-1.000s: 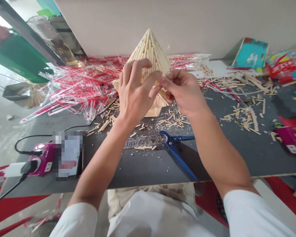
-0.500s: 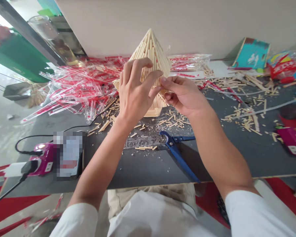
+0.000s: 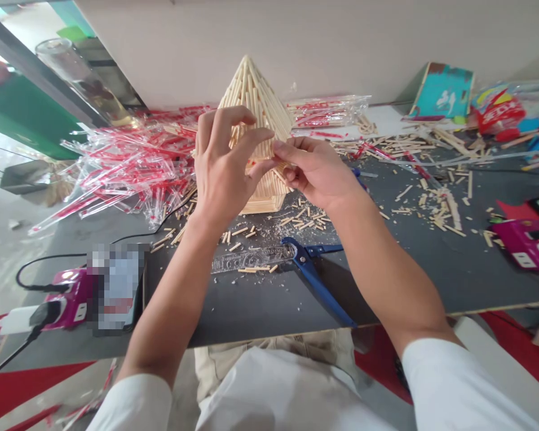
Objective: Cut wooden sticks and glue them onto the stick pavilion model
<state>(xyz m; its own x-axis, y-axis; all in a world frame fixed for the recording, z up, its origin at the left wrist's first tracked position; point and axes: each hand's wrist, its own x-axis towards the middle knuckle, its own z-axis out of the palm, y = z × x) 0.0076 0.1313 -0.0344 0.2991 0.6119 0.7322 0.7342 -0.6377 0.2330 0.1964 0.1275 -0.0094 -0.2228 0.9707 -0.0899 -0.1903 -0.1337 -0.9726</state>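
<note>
A model house of pale wooden sticks [image 3: 245, 84] with a pointed roof stands beyond my hands, which partly hide its middle. My left hand [image 3: 224, 158] is raised before it, fingers curved, with a gap between index finger and thumb. Its thumb tip meets the fingertips of my right hand [image 3: 318, 170]. The right hand's thumb and fingers are pinched together beside the model's right side; what lies between them is too small to make out. Below the hands, blue-handled cutters [image 3: 318, 281] lie on a clear patterned ruler [image 3: 247, 258].
Red-and-clear plastic wrappers [image 3: 130, 167] heap up at the left. Short stick pieces [image 3: 305, 218] are strewn over the dark table [image 3: 260, 311]. A phone [image 3: 119, 287] and a purple power socket [image 3: 67, 299] sit at front left; another purple socket [image 3: 523, 242] is at right.
The whole view has shifted, so the table and model appear further left. Both hands keep nearly the same pose at the model.
</note>
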